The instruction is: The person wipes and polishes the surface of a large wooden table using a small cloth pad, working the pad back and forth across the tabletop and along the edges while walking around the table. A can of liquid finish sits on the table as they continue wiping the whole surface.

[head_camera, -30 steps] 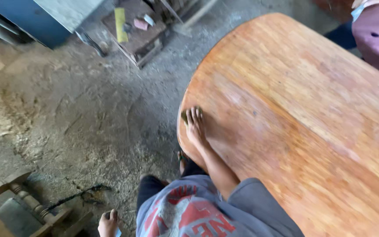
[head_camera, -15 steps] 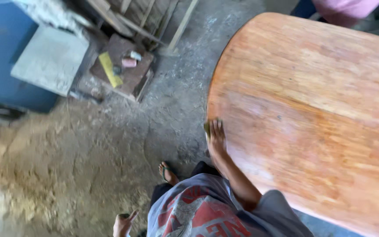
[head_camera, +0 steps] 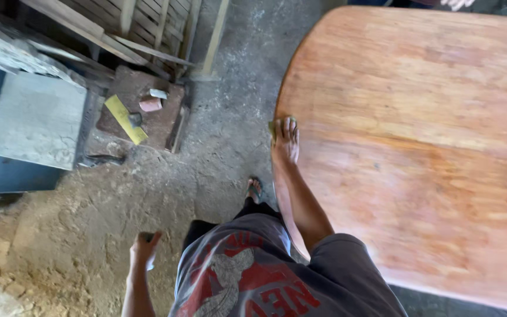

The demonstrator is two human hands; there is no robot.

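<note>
Right now we've got our right hand [head_camera: 286, 140] flat on the rounded edge of the big reddish wooden tabletop [head_camera: 418, 147], fingers spread & pressing down on a small greenish-yellow pad [head_camera: 273, 128], prob. sandpaper, though only a sliver pokes out past the fingertips. So that grip is more a flat press than a pinch: hand open, pad trapped betw. palm and wood, right at the rim nearest the floor side. Our left hand [head_camera: 145, 249] hangs down by our hip, well apart from the table, fingers curled round sth small & dark; can't tell what it is or how tight we hold it. Judging by the pose, we're mid rubbing-down of the top, working the curved edge, w/ the rest of the surface showing paler streaks across the middle. Next stroke, we'd say, needs steady downward pressure & the pad kept flat so it doesn't slip off over the rim, w/ us leaning further in to reach beyond the edge zone. Below us: dusty concrete floor [head_camera: 89, 205], our sandalled foot [head_camera: 254, 189] near the table edge, a low brown board [head_camera: 148, 126] w/ a yellow strip [head_camera: 124, 119] & a pinkish block [head_camera: 150, 104] on it, wooden slats [head_camera: 148, 29] behind.
</note>
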